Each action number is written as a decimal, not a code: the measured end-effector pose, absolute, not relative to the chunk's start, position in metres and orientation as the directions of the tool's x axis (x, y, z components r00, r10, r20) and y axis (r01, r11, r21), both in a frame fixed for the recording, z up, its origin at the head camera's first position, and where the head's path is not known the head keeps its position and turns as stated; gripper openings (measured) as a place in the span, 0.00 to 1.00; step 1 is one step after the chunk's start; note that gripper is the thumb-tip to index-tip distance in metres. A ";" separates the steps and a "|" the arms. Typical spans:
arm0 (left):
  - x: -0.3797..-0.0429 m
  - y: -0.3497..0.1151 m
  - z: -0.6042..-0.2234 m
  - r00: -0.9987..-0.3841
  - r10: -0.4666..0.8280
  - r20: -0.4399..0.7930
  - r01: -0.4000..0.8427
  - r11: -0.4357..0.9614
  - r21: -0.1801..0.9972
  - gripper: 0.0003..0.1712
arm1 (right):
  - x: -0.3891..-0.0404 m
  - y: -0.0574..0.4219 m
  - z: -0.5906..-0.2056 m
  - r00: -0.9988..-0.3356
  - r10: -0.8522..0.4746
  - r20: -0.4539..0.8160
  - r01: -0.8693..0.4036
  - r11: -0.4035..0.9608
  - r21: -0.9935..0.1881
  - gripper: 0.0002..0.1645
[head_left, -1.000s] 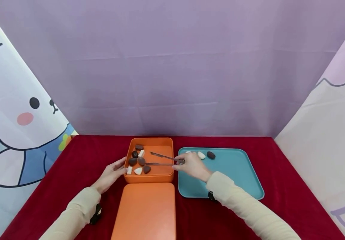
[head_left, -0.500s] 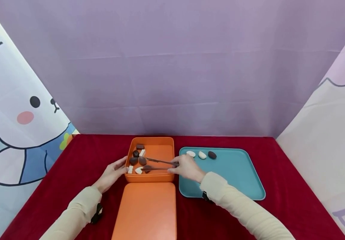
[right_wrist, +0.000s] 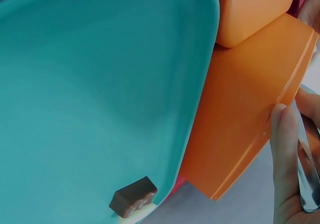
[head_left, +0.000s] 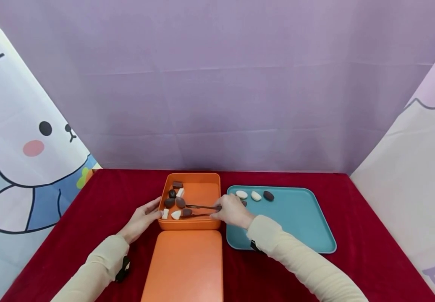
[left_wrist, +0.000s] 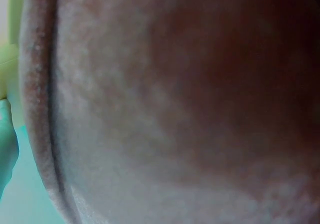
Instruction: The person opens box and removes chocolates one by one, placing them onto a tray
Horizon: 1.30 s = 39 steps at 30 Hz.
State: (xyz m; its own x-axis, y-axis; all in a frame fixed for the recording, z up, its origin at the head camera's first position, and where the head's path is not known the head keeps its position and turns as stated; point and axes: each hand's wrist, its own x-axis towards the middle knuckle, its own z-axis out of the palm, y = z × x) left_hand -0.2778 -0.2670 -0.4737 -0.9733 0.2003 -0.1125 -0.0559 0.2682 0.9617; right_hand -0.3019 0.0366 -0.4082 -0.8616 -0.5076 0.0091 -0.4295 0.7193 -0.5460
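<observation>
My right hand (head_left: 234, 209) holds metal tongs (head_left: 204, 206) over the right side of an orange box (head_left: 208, 188). The lower tong tip meets a dark chocolate piece (head_left: 186, 212) near the front wall; the other tip is by a brown piece (head_left: 180, 202). Several dark and white pieces lie in the box's left half, among them a white piece (head_left: 176, 214). My left hand (head_left: 142, 220) rests against the box's left side, fingers fairly straight, thumb at the front corner. In the right wrist view, the tongs (right_wrist: 308, 179) lie between thumb and fingers.
A teal tray (head_left: 297, 218) stands to the box's right, with white pieces (head_left: 256, 196) and a dark piece (head_left: 268, 195) along its back edge. A brown block (right_wrist: 132, 196) lies on it too. In front of the box is an orange lid (head_left: 187, 260).
My right hand has moved slightly left and forward-down, bringing the tongs lower into the box. Their tips have come closer together, around the dark piece. The left hand stays at the box.
</observation>
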 end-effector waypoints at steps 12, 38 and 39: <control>-0.277 -0.267 -0.473 -0.972 0.208 -0.104 -0.050 0.251 0.967 0.37 | -0.302 0.030 -0.407 -0.876 -0.481 -0.030 -0.414 0.783 -0.464 0.12; -0.279 -0.267 -0.476 -0.974 0.198 -0.108 -0.052 0.267 0.962 0.37 | -0.301 0.033 -0.414 -0.861 -0.507 0.048 -0.454 0.721 -0.523 0.09; -0.279 -0.268 -0.476 -0.974 0.197 -0.109 -0.053 0.269 0.962 0.37 | -0.301 0.034 -0.414 -0.861 -0.506 0.048 -0.452 0.718 -0.530 0.09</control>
State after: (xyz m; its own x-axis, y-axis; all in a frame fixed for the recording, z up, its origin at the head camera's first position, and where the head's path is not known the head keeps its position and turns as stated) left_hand -0.2790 -0.2675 -0.4761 -0.9743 0.1970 -0.1092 -0.0532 0.2695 0.9615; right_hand -0.3009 0.0338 -0.4145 -0.8609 -0.5065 0.0476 -0.4517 0.7180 -0.5296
